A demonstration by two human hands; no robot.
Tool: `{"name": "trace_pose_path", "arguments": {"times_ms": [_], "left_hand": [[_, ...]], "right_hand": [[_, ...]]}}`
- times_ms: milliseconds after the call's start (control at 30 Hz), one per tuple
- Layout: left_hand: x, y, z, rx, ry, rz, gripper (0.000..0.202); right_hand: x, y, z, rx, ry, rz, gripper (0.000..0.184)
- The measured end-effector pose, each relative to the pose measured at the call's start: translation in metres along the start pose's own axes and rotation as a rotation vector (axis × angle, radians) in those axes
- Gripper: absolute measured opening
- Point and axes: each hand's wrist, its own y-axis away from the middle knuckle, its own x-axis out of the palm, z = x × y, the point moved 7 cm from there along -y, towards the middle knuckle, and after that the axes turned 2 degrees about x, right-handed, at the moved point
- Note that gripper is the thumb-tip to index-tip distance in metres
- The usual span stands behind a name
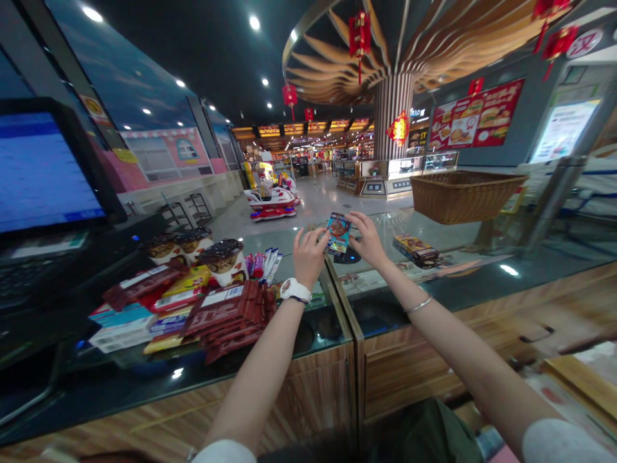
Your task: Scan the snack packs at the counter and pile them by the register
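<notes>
Blue packet: [339,233] we see it raised in front of us, over the glass counter [380,318] and near the seam [344,315] between its two sections.
Left hand: [310,254] its thumb and fingers look pinched together on the packet's left edge.
Right hand: [368,240] its fingertips are at the packet's right edge, thumb and forefinger spread — whether they clamp it or merely touch, we cannot tell.
Slip risk: if the left pinch loosened before the right had a firm hold, we judge the packet could drop onto the glass.
Bend risk: uneven pull from the two sides could crease it or twist it free.
Brown packs: [224,312] heaped unevenly beside the left forearm; a low sweep with the white watch [292,290] could knock some loose.
Stacked packets: [417,249] beyond the right forearm — a careless outward swing could scatter them.
</notes>
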Motion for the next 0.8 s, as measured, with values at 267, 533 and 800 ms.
{"name": "trace_pose_path", "arguments": {"times_ms": [267, 533, 800], "left_hand": [[0.0028, 0.0, 0.0029, -0.04, 0.01, 0.04, 0.038], [-0.0001, -0.0018, 0.0083, -0.127, 0.006, -0.031, 0.031], [0.004, -0.0024, 0.0097, -0.12, 0.031, -0.026, 0.029]], "right_hand": [[-0.0042, 0.0033, 0.0108, -0.065, 0.099, -0.029, 0.03], [-0.0078, 0.0042, 0.0092, -0.075, 0.254, -0.096, 0.028], [-0.0039, 0.0032, 0.0101, -0.051, 0.258, -0.027, 0.029]]}}
